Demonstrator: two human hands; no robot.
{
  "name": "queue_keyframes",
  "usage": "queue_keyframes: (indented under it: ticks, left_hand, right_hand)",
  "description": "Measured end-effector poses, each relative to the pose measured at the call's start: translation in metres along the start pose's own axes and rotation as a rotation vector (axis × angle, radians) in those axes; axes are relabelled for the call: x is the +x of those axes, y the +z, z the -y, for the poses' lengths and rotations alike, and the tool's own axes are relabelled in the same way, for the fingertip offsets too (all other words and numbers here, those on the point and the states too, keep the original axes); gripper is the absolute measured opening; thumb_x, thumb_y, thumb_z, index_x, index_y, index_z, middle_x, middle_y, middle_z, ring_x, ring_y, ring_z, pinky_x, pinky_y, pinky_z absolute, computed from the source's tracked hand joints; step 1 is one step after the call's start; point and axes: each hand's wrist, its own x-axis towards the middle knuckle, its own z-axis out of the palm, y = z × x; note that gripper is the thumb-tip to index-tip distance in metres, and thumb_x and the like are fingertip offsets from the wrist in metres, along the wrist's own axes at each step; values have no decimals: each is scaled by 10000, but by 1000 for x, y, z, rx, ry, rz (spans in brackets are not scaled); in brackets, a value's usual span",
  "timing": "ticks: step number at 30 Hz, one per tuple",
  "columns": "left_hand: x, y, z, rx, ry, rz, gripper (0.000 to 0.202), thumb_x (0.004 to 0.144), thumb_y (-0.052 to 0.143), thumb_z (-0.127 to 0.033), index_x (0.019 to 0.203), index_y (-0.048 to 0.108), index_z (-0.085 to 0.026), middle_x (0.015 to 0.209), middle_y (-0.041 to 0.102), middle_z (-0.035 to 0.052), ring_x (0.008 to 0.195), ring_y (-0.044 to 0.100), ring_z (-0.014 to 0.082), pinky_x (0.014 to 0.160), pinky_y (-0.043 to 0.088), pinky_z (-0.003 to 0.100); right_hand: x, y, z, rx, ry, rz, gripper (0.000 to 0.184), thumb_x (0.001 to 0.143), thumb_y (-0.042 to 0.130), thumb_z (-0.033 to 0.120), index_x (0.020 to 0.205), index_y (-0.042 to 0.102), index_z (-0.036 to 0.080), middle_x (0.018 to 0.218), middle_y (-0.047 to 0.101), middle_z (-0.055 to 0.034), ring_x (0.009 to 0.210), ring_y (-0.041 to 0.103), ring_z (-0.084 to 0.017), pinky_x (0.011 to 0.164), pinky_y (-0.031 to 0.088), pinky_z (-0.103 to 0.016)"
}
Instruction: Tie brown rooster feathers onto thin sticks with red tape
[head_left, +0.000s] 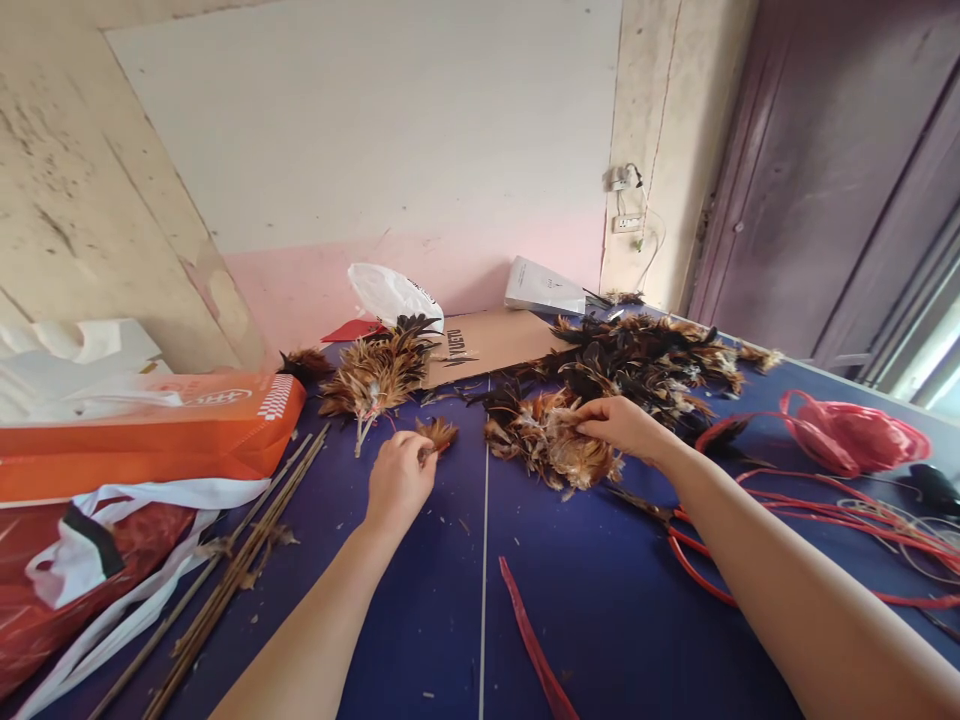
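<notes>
My left hand is closed around a small bunch of brown feathers, whose tips stick out past the fingers. On the near edge of a loose heap of brown and black feathers rests my right hand. Its thumb and fingers pinch together at the pale, fluffy feathers there; exactly what lies between the fingertips is too small to make out. Left of the heap lies a tied feather bundle with short pale stalks. Scissors with red handles lie partly beneath my right forearm.
Thin sticks lie on the left of the blue table, beside an orange bag. A red plastic strip is in front. Pink-red twine lies right. Behind are a cardboard sheet, a white plastic bag and a white box.
</notes>
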Motion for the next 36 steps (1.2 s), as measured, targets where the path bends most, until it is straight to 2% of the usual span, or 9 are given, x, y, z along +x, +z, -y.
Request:
queue_keyframes:
  ticks: [3,7,12,15,21,26,32,34,36]
  left_hand:
    - [-2,-3,-32,-463,-46,224,215,732,509,-336,775,652,-181,814,654,46,772,582,181,733,414,282]
    - [-7,-2,-71,-1088,-356,676,334,721,535,-439,860,656,-161,924,667,92,819,595,185,636,424,256]
    - [-12,-4,-90,-1490,-574,915,357,714,571,-436,841,649,-112,939,658,153,806,613,185,622,435,242]
    - [-16,-5,-91,-1505,-539,894,379,712,583,-427,889,653,-99,936,656,163,779,614,181,615,432,239]
    - [-25,-4,-87,-1181,-349,781,358,636,650,-429,812,692,-120,837,679,115,711,591,158,611,404,238]
    - [-30,-2,-83,-1145,-357,780,264,620,667,-380,684,692,-125,713,675,89,600,555,126,552,377,225]
    - [-27,7,-76,-1295,-504,645,288,599,693,-373,728,681,-116,750,679,103,623,573,131,562,382,226]
    - [-26,9,-74,-1327,-533,605,312,594,697,-375,761,679,-112,780,682,113,641,584,141,568,388,230]
    - [-24,10,-73,-1338,-532,592,327,602,691,-381,780,680,-107,800,682,118,655,590,147,574,391,231]
  right_hand:
    - [-2,-1,9,-42,-78,0,267,669,531,210,883,681,154,779,680,-19,663,587,-137,632,448,-224]
    - [-8,3,30,-123,-298,-12,241,704,490,182,846,684,183,832,673,-15,739,592,-145,695,448,-239]
    - [-14,11,49,-392,-617,-7,254,726,479,128,809,694,234,910,651,-26,932,541,-172,862,372,-306]
    - [-17,16,52,-532,-689,-5,272,754,471,121,847,685,260,953,631,-23,973,507,-178,895,317,-337]
    - [-24,31,58,-657,-751,23,230,794,472,166,825,683,253,966,612,-45,999,471,-192,906,262,-364]
    - [-27,45,60,-640,-754,10,254,775,460,134,866,668,249,1019,590,-55,1001,472,-198,911,273,-368]
    - [-22,47,52,-362,-452,-361,494,701,473,123,1190,481,191,1219,466,-101,1050,472,-219,882,365,-344]
    - [-19,47,49,-180,-286,-342,381,713,499,201,1089,553,175,1065,571,-88,881,556,-188,776,430,-297]
    - [-18,50,46,-24,-117,-178,275,723,520,324,919,625,161,816,638,-50,682,575,-153,630,452,-255]
